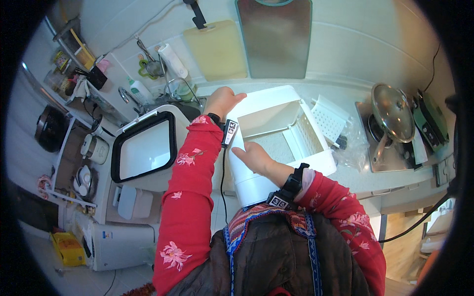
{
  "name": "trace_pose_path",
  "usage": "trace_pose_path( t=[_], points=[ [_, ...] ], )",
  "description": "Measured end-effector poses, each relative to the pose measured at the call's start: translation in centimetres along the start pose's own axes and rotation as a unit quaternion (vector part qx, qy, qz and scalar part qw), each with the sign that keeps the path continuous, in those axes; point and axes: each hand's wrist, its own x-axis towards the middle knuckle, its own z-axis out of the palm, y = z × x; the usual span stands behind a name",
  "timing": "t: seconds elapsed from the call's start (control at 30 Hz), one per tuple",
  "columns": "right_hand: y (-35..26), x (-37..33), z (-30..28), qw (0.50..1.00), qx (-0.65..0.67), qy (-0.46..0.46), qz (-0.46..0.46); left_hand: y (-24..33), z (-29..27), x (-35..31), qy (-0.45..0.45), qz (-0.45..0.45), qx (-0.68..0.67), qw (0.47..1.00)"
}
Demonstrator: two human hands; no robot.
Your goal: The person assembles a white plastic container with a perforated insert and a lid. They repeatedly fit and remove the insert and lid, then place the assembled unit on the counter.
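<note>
A white plastic housing (276,94) with a large rectangular opening lies on the counter in front of me; through the opening I see slotted inner walls and the speckled countertop. My left hand (222,102) is closed at its far left corner, thumb stretched along the top and the other fingers mostly hidden. Nearer to me, my right hand (257,159) grips the left edge of the opening, its thumb lying on the white rim. Left of my left forearm stands a white bin (183,129) whose mouth is lined by a black gasket (174,148).
Right of the housing lie a perforated white panel (330,117) and a clear plastic bag (356,148). A lidded pan (392,111) sits on the stove beyond them. Behind are the sink faucet (129,93), a green-capped bottle (141,92) and hanging cutting boards (217,52). A black cable (223,182) hangs from my left wrist.
</note>
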Motion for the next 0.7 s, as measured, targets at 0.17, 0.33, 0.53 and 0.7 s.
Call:
trace_pose_path(
  t=[0.17,0.33,0.53,0.7],
  points=[
    [-0.3,-0.7,-1.2,0.999,0.014,-0.025,-0.017,0.6,-1.0,0.1,0.019,0.043,0.026,0.999],
    [-0.7,-2.4,-4.8,0.995,0.066,-0.059,-0.045,-0.6,-5.0,-1.5,-0.023,0.054,-0.245,0.968],
    [-3.3,-3.5,-10.5,0.972,0.167,-0.122,-0.114,2.9,-8.4,-4.1,0.081,0.114,-0.263,0.955],
    [-6.0,-2.7,-11.5,0.953,0.285,-0.045,-0.098,9.0,-9.2,-2.3,0.161,0.109,-0.073,0.978]
  ],
)
